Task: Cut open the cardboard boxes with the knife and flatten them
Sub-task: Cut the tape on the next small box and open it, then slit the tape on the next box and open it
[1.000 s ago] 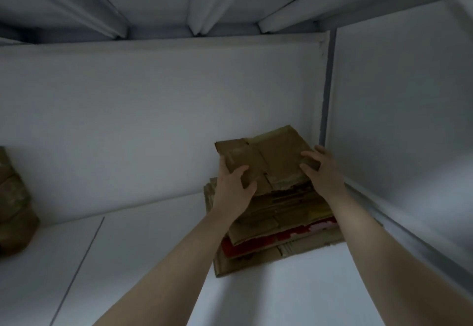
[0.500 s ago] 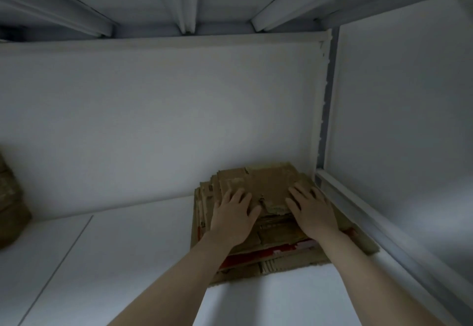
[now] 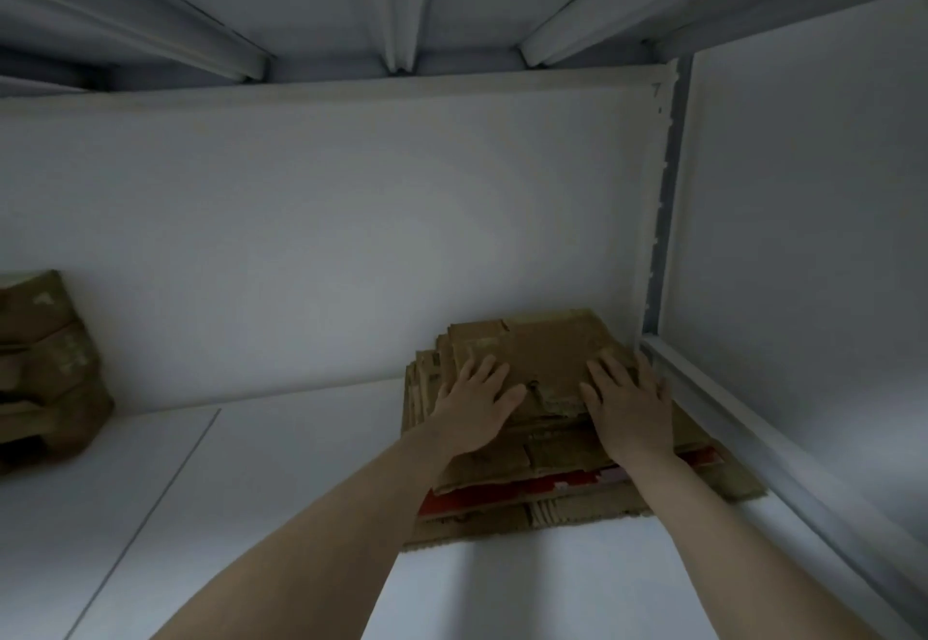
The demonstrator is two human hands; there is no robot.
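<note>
Only one view is given, taken from the head. It is aimed forward and slightly downward along both forearms into a shelf bay. The left hand (image 3: 474,401) and right hand (image 3: 627,406) are framed close, below centre, with the back wall (image 3: 326,237) just beyond them.

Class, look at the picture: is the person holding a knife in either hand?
No, the left hand and right hand press flat on the cardboard stack, and neither grips anything.

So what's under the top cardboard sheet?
More flattened cardboard, stacked, with a red layer, on the white shelf. The left hand and right hand rest flat on the top sheet. Only layer edges show; their middles are covered.
</note>
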